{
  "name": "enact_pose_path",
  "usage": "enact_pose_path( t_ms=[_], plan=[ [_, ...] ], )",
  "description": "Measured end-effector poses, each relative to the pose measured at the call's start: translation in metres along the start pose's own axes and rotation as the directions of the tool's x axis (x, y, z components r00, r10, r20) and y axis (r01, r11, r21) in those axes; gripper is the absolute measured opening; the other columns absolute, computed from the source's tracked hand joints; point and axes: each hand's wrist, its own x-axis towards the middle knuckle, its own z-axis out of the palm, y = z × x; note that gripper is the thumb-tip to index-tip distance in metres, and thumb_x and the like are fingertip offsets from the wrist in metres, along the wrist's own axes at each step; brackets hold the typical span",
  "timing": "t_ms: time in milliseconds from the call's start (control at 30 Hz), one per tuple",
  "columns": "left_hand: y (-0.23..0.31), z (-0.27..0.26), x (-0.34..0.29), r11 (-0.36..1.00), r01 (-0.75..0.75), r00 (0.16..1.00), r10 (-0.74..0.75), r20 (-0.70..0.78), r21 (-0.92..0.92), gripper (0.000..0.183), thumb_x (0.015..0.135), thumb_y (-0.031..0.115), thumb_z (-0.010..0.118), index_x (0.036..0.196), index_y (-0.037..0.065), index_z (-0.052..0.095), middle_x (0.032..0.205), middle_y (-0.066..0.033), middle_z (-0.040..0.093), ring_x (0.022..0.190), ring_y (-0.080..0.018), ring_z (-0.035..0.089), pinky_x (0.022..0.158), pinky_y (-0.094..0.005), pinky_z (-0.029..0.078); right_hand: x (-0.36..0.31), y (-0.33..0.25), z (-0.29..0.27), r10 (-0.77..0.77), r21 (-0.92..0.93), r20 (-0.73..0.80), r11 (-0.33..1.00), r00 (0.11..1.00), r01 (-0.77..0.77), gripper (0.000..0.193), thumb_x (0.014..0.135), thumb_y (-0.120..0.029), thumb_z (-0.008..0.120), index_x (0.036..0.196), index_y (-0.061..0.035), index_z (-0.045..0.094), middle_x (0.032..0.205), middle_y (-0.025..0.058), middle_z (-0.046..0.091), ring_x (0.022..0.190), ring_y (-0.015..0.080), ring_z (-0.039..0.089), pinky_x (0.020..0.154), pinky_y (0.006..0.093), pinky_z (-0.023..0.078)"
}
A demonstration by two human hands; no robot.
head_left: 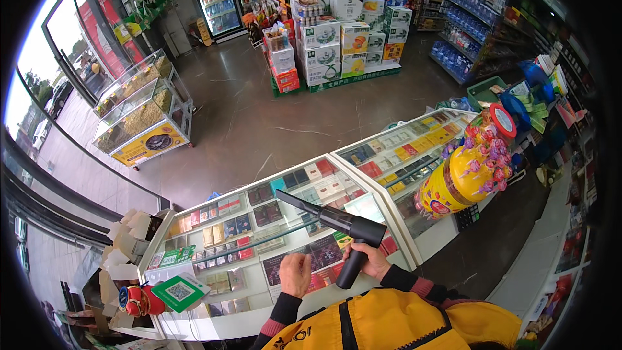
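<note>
A black handheld vacuum cleaner (361, 229) is gripped by its handle in my right hand (370, 261). Its long flat nozzle (299, 203) points forward and left, over the glass top of a white-framed display counter (332, 153). To the left of the handle, my left hand (295, 275) is curled into a loose fist above the glass, with no object showing in it; its palm side is hidden. Rows of small boxes (267, 214) lie beneath the glass. Whether the nozzle touches the glass, I cannot tell.
A green-and-white code sign (181, 292) and red figurine (136, 301) stand at the counter's left end. To the right is a big yellow candy jar (453, 183). Stacked cartons (341, 45), a glass-sided bin (144, 116) and shelves (463, 29) stand beyond the counter.
</note>
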Motion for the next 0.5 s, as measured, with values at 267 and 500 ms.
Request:
enact_pose_path(
  t_ms=[267,500],
  plan=[
    [0.011,0.026,-0.016,0.977,-0.155,0.982,0.137,0.128,0.144,0.020,0.079,0.018,0.069,0.064,0.008,0.059,0.063,-0.0041,0.052,0.066,-0.0238,0.049,0.066,-0.0383,0.032,-0.001,0.005,-0.002,-0.042,-0.018,-0.032,0.999,0.999,0.042,0.018,0.086,-0.018,0.063,0.094,-0.0065,0.053,0.085,0.0091,0.058,0.083,0.0229,0.060,0.080,0.0383,0.051],
    [0.010,0.033,-0.017,0.967,-0.177,0.983,0.165,0.079,0.183,0.022,0.078,0.019,0.069,0.062,0.009,0.057,0.061,-0.0032,0.050,0.064,-0.0231,0.048,0.064,-0.0373,0.030,0.003,0.006,-0.004,-0.067,-0.095,0.004,0.993,0.998,0.067,0.021,0.086,-0.021,0.063,0.097,-0.0057,0.054,0.084,0.0081,0.059,0.081,0.0200,0.061,0.076,0.0343,0.052]
  ],
)
